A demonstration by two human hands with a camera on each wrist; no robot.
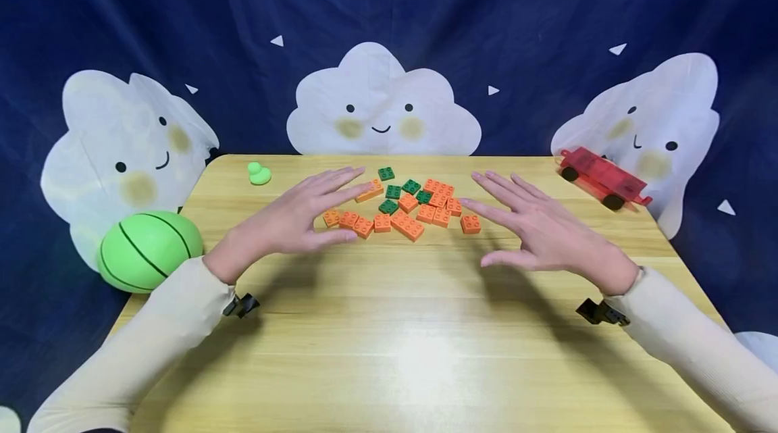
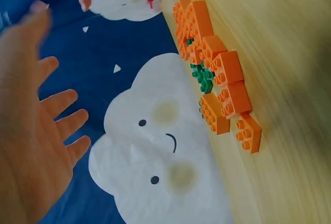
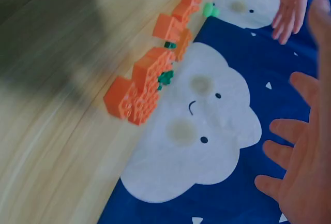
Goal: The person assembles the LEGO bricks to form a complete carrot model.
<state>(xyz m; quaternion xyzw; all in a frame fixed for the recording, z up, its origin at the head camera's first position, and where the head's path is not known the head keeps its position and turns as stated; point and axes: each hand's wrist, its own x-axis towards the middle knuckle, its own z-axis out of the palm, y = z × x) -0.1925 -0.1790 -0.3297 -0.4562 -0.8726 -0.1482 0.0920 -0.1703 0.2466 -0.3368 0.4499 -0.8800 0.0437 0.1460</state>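
Note:
Several orange toy bricks (image 1: 407, 225) and several green toy bricks (image 1: 393, 192) lie loosely together on the wooden table, toward its far side. My left hand (image 1: 304, 210), fingers spread and holding nothing, hovers at the left of the bricks. On the other side my right hand (image 1: 535, 223) is held likewise above the table, fingers stretched toward the group. A lone orange brick (image 1: 471, 224) sits close by the right fingertips. In the left wrist view the orange bricks (image 2: 227, 69) stand apart from the left hand (image 2: 41, 131); the right wrist view shows the right hand (image 3: 300, 146) empty.
A green ball (image 1: 148, 250) rests at the table's left edge, beside the left forearm. Farther back is a small light-green toy (image 1: 259, 174). A red toy car (image 1: 604, 176) stands at the far right. Behind the table (image 1: 389, 325) hangs a dark blue curtain (image 1: 389, 1) with clouds.

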